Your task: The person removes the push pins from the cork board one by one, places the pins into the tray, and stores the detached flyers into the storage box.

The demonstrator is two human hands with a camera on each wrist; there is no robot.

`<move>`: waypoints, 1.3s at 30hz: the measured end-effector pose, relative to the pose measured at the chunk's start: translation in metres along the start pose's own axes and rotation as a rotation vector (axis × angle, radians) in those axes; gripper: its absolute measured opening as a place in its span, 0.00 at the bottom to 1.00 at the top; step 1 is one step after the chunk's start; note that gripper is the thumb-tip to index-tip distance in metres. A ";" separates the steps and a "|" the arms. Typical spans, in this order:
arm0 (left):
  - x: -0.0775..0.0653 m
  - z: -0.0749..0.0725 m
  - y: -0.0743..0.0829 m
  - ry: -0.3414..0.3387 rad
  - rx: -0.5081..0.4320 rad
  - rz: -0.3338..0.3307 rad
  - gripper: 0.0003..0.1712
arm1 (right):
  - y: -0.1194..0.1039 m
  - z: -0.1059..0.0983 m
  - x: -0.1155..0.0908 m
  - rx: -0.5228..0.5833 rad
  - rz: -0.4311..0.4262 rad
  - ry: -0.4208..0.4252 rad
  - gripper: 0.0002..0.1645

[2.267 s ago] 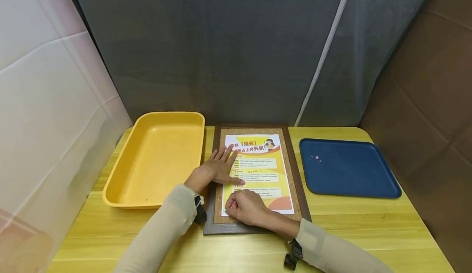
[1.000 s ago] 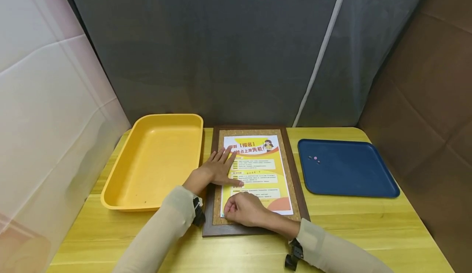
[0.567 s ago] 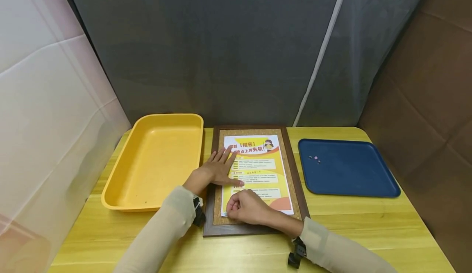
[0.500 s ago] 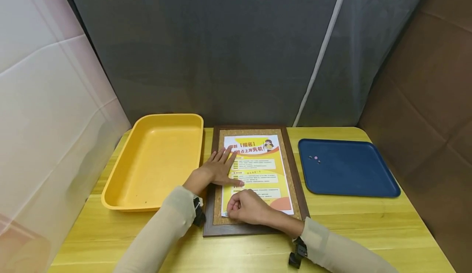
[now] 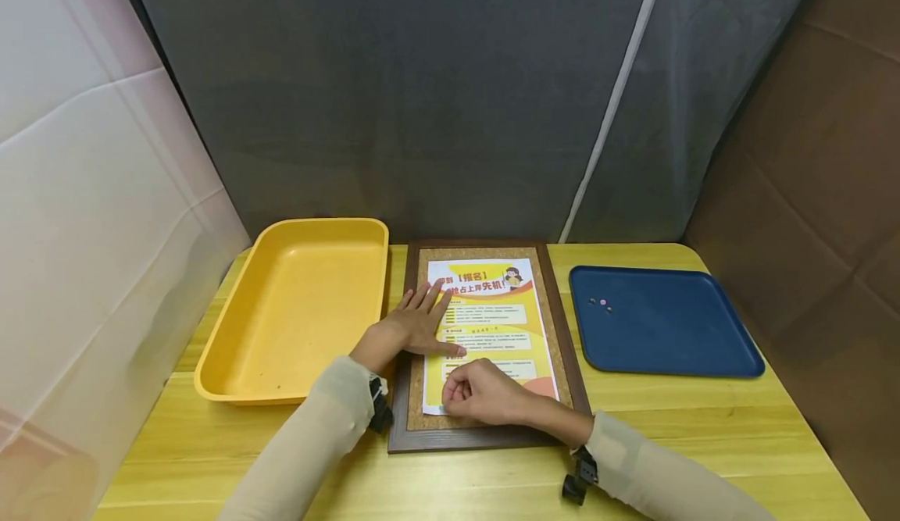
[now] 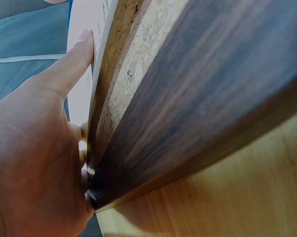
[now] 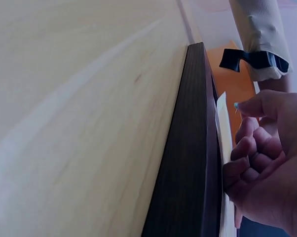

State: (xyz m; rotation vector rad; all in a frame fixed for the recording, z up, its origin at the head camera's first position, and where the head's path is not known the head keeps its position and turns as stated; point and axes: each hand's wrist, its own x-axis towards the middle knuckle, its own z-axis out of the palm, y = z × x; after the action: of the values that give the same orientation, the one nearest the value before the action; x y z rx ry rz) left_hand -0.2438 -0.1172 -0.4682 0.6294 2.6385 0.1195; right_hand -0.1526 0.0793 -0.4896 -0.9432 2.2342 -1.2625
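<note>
A printed yellow-and-white poster (image 5: 502, 322) lies on a cork board with a dark wooden frame (image 5: 578, 380). My left hand (image 5: 411, 330) rests spread over the poster's left side, its palm across the frame's left edge; in the left wrist view the thumb (image 6: 72, 64) lies on the paper. My right hand (image 5: 488, 394) is low over the poster's bottom left part, fingers curled. The right wrist view shows a small pushpin (image 7: 236, 105) with a pale blue head at its thumb and fingertip, thin needle showing. The poster's bottom corner (image 7: 221, 103) lifts slightly off the board there.
To the left stands a yellow tray (image 5: 295, 310) with a few dark specks. On the right, a blue tray (image 5: 675, 326) carries several tiny pins (image 5: 603, 303), one pink. Everything sits on a wooden table (image 5: 675, 443), with a dark cloth wall (image 5: 394, 115) behind.
My right hand has slid right and slightly up from the poster's bottom left corner, which now shows more. My left hand has stayed in place on the poster.
</note>
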 end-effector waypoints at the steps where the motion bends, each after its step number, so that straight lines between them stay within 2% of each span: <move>1: 0.000 0.000 0.000 -0.001 -0.006 -0.001 0.70 | 0.000 -0.001 -0.001 0.004 -0.001 -0.005 0.08; 5: -0.002 -0.002 0.003 -0.015 0.016 -0.010 0.68 | 0.003 -0.006 -0.004 0.000 0.001 -0.006 0.08; 18: 0.001 -0.003 0.003 -0.011 0.055 -0.023 0.68 | 0.015 -0.022 -0.011 -0.019 0.003 0.078 0.06; 31: 0.001 -0.003 0.002 -0.022 0.038 -0.024 0.68 | 0.027 -0.040 -0.017 -0.050 0.013 0.144 0.07; 39: 0.004 0.000 0.000 -0.027 0.027 -0.021 0.70 | 0.033 -0.048 -0.020 -0.027 0.012 0.180 0.07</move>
State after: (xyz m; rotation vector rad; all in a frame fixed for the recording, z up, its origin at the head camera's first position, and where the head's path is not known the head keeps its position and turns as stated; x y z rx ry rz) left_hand -0.2471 -0.1152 -0.4700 0.6086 2.6242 0.0685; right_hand -0.1806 0.1342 -0.4928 -0.8551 2.3949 -1.3636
